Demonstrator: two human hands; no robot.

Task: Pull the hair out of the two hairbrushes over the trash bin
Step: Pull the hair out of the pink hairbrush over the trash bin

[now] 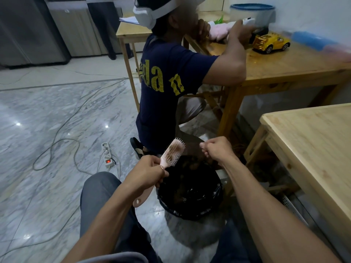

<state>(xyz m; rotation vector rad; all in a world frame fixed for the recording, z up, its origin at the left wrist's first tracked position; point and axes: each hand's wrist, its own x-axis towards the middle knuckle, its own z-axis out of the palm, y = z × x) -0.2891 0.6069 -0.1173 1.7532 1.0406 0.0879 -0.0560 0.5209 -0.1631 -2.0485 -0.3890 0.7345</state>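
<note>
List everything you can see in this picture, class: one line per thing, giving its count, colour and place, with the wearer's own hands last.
hairbrush: one, pink, hair in its bristles, above the bin's left rim
trash bin: one, black liner, on the floor between the knees
power strip: one, white, red switch lit, floor at left
cables: several, pale, across the marble floor
toy truck: one, yellow, far table
container: one, clear, blue lid, far table
wooden tables: three, light wood, right and back
second person: one, navy shirt, kneeling at the far table
left hand: holds the hairbrush handle
right hand: fingers pinched together above the bin
</note>
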